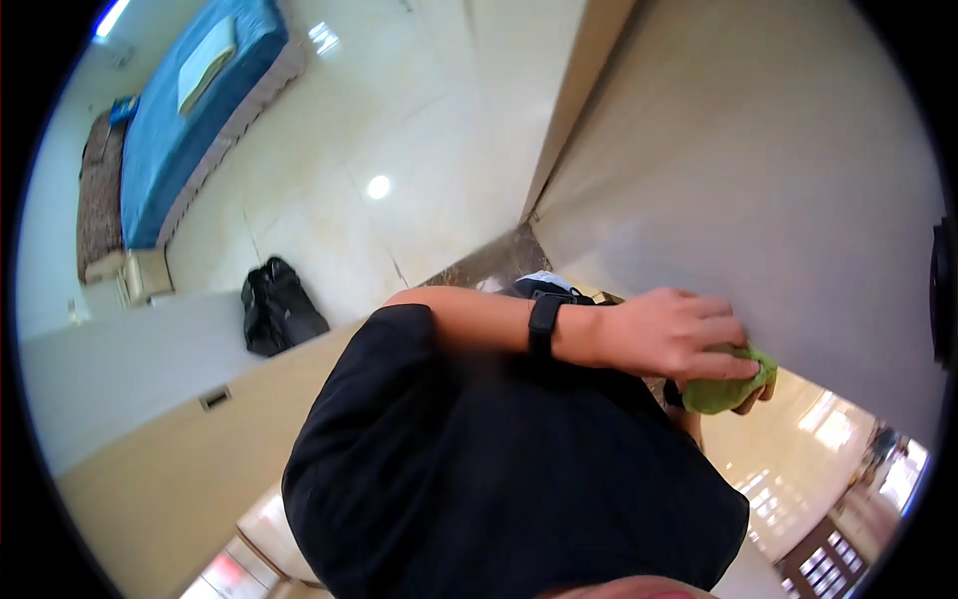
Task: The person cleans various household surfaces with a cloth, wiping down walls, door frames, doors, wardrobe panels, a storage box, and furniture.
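Note:
My left arm, with a black band on its wrist, reaches across in front of my black shirt. My left hand (pixel 674 334) is closed on a bunched green cloth (pixel 720 391), beside the edge of a grey door panel (pixel 738 190). Fingers of my right hand (pixel 756 399) show in shade at the cloth's lower right side and appear curled against it. The cloth and my left hand cover most of that hand. Below them, a small part of my right forearm and a dark band are visible.
A black bag (pixel 281 307) lies on the glossy tiled floor (pixel 399 130), near a pale wall edge. A bed with a blue cover (pixel 205 110) stands at the upper left. A dark stone threshold (pixel 489 262) crosses the doorway. Black door hardware (pixel 941 290) is at the far right.

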Available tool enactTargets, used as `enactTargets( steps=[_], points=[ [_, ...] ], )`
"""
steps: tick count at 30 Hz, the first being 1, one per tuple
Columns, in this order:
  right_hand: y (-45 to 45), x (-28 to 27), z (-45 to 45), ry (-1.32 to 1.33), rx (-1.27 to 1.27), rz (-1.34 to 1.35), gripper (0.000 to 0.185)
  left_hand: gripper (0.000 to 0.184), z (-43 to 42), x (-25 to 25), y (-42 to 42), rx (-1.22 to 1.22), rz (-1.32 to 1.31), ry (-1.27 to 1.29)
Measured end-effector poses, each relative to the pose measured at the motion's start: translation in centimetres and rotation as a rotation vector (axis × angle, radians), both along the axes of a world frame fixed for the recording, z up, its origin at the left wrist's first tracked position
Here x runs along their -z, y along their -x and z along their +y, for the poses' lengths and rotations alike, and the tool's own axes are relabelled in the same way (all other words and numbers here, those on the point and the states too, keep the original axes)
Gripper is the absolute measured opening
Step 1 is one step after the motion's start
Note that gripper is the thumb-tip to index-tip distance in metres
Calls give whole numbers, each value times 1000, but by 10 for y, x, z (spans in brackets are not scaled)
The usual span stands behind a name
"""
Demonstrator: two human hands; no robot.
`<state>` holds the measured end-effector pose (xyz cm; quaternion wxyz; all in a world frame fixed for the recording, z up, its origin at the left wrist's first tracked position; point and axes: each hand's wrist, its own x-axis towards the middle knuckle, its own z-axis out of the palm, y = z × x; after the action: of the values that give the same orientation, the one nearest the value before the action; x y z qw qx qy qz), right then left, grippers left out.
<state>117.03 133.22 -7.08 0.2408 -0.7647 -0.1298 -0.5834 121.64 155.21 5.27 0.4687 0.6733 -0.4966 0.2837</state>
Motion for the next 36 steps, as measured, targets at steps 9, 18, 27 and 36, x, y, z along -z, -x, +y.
enactTargets(
  steps=[9, 18, 27, 36],
  points=[
    [-2, -1, 68, -17, 233, -32, 48, 42, 20, 25, -27, 123, 111, -92],
    [-39, -22, 173, -33, 250, 172, 44, 49, 95, 40, -71, -59, 250, -113],
    [-64, -86, 194, -60, 257, 137, 62, 53, 105, -9, -101, -2, 123, 33],
    [-34, -51, 136, -24, 555, -126, 55, 51, 50, -16, -77, 174, -70, -25]
  ],
)
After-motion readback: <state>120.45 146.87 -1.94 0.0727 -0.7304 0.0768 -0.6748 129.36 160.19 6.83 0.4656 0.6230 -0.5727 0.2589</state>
